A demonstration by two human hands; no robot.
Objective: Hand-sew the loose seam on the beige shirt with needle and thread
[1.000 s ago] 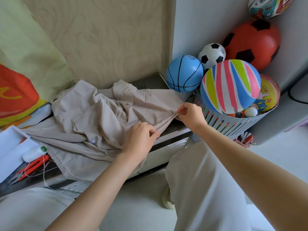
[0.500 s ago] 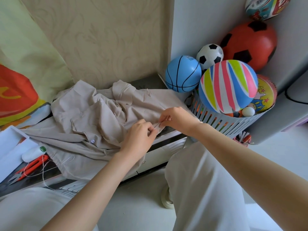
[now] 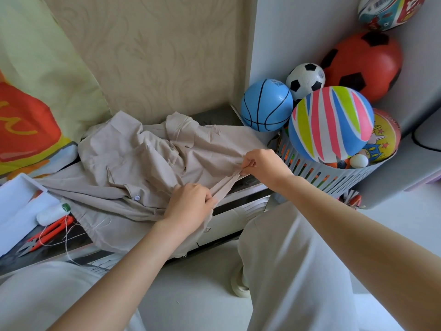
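The beige shirt (image 3: 133, 163) lies crumpled on a low dark-topped cabinet (image 3: 241, 201). My left hand (image 3: 188, 206) pinches the shirt's edge near the cabinet's front. My right hand (image 3: 262, 164) pinches the same edge further right, and a short strip of seam is pulled taut between the two hands. A white thread spool (image 3: 51, 212) with a green cap lies at the left, with loose thread (image 3: 69, 237) trailing from it. I cannot make out a needle.
Orange thread snips (image 3: 45, 236) lie beside the spool, next to a white box (image 3: 16, 206). A slatted basket (image 3: 334, 180) full of balls stands to the right, with a blue ball (image 3: 266, 105) beside it. My knees are below the cabinet.
My right hand came in close to the left hand, then drew away to the right again, stretching the seam edge. The left hand kept its hold in place.
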